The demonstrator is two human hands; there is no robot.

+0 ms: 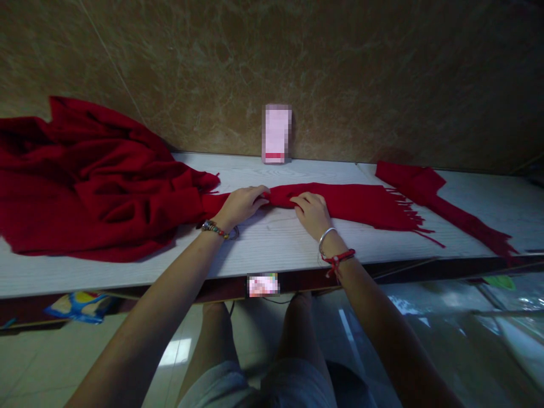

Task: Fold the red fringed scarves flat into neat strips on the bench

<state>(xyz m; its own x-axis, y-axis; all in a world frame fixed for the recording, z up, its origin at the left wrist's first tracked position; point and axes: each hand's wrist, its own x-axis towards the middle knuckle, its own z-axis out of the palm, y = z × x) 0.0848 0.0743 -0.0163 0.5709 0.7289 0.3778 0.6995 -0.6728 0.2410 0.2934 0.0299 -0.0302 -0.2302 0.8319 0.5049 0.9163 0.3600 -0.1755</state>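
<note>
A long red scarf (357, 201) with a fringed right end lies across a white wood-grain table. My left hand (242, 205), with a beaded bracelet at the wrist, is closed on a narrow, bunched part of it. A short way to the right, my right hand (312, 212) pinches the scarf's near edge with curled fingers. Between the two hands the cloth is slightly gathered. Left of my hands is a big heap of crumpled red fabric (106, 198); where the scarf meets it, I cannot tell whether they are one piece.
Another red fringed scarf (429, 190) lies folded at the right of the white table (272, 243). A pink-white phone-like object (276, 133), blurred out, leans against the brown marbled wall (340, 73). A small blurred screen (263, 285) and a blue packet (80, 306) are at the front edge.
</note>
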